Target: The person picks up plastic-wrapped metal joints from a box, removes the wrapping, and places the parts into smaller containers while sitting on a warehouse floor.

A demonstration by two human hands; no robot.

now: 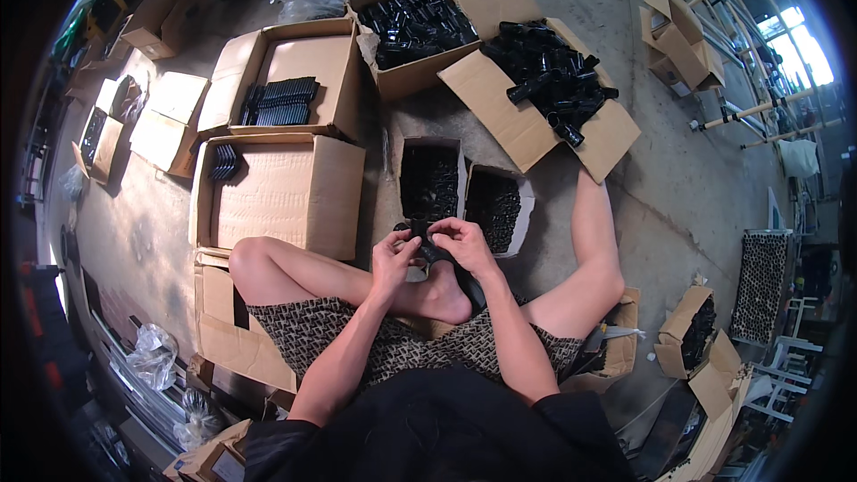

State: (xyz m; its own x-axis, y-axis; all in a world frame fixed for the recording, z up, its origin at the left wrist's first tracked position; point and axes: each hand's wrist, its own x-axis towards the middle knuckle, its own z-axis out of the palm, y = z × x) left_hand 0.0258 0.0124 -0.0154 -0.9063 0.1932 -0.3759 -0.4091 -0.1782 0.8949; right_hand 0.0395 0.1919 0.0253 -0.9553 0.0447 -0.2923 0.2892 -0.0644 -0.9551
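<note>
My left hand [395, 255] and my right hand [464, 245] meet in front of my crossed leg. Fingers of both pinch a small black plastic part [418, 228]; its exact kind is too small to make out. Just beyond them sit two small cartons of little black pieces, a left one [463, 174] and a right one [526, 214]. Below the part, near my foot, lies a dark object [435, 253], partly covered by my hands.
Farther off, a large carton [406, 80] and an opened carton [486, 107] hold heaps of black tubular fittings. At left, an upper carton [312, 54] and a lower carton [268, 201] contain neat rows of black parts. Metal poles [759, 110] stand at right.
</note>
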